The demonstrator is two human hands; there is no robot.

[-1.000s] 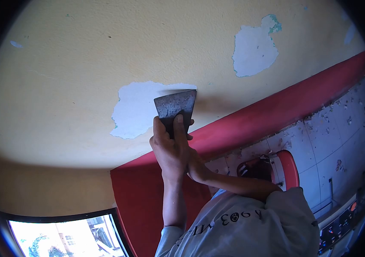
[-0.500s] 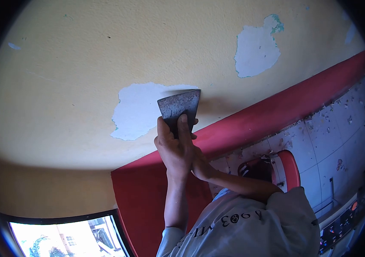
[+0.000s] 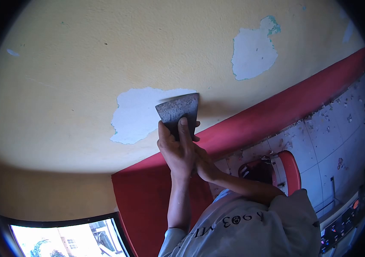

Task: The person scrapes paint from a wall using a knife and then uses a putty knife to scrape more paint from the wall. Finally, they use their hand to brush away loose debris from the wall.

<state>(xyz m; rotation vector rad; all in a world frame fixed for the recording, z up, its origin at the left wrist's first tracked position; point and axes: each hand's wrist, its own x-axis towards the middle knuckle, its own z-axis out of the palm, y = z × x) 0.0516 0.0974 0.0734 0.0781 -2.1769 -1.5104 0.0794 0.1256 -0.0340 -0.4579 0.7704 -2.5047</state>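
A paint scraper (image 3: 177, 108) with a wide, worn metal blade lies against the wall at the lower right edge of a bare white patch (image 3: 136, 113). My left hand (image 3: 176, 154) is closed round its lower part, the thumb pressed along the blade. Crossing in from the right, my right hand (image 3: 206, 166) is closed at the handle behind the left one. Most of its fingers and the handle are hidden. Around the patch, the wall (image 3: 84, 73) has cream paint with ragged edges.
Another bare patch (image 3: 254, 53) with green traces lies further right on the wall. A red band (image 3: 251, 124) runs along the wall's base. Flakes litter the tiled floor (image 3: 311, 145), where a red chair (image 3: 291, 171) stands. A bright window (image 3: 67, 240) is at lower left.
The wall and the scraper sit slightly lower in view. The blade stays near the same edge of the patch, and both hands keep their hold.
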